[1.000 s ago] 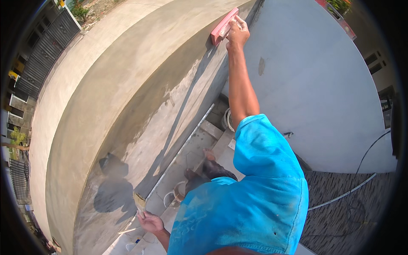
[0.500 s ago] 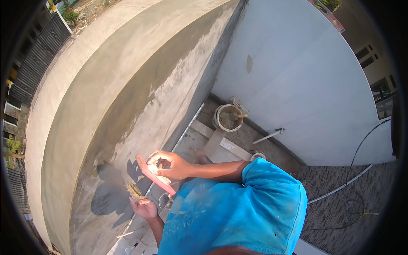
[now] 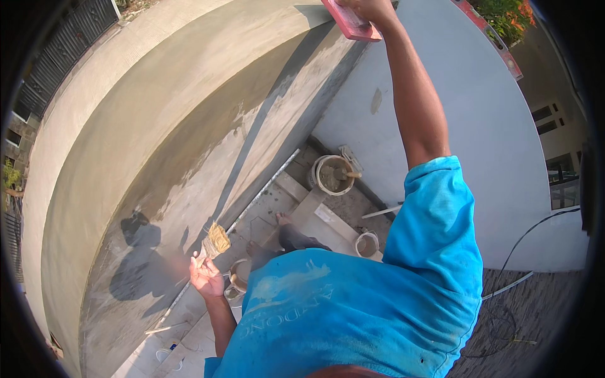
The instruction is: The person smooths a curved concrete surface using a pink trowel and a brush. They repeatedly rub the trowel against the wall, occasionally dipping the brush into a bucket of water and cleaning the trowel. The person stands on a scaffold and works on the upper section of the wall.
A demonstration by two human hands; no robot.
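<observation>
My left hand (image 3: 206,276) grips a wide brush (image 3: 215,242) with pale, splayed bristles, held up in front of the lower wall. At the top edge of the view, my right hand (image 3: 370,9) is wrapped around a pink-red plastering float (image 3: 354,25), partly cut off by the frame. The right arm is stretched far out, with the float at the upper part of the grey plastered wall (image 3: 208,113), near its corner. Whether the float touches the wall I cannot tell. A darker damp band runs along this wall beside a lighter patch.
A bucket of mortar (image 3: 334,175) with a tool handle stands in the corner below a pale blue wall (image 3: 479,126). Smaller pails (image 3: 367,244) (image 3: 239,274) stand near my feet. Boards (image 3: 328,220) lie on the floor. A black cable (image 3: 504,271) hangs at the right.
My right hand has swung the float from near my left hand up to the wall's far upper part. My left hand has raised the brush and turned its bristles upward.
</observation>
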